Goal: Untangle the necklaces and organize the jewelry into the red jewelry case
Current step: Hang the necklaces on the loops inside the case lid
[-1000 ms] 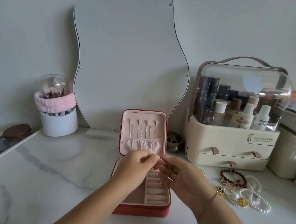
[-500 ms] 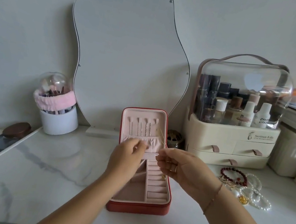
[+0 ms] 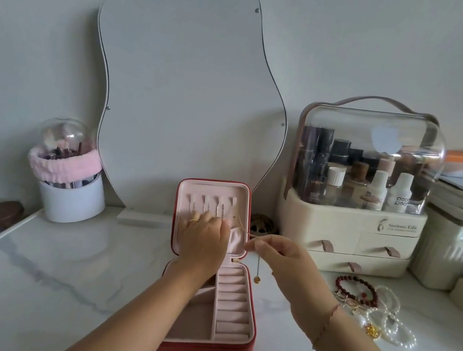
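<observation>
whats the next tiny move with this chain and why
Probably lower the round gold pendant into the pink pocket in the lid of the red jewelry case. The right hand pinches the thin gold chain necklace, whose upper end seems to reach the lid's hooks by the left hand, while the pendant dangles outside the case.

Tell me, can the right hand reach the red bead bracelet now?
Probably yes: the red bead bracelet lies just right of the right hand, with nothing between them. But that hand pinches the gold necklace, so it is not free.
</observation>
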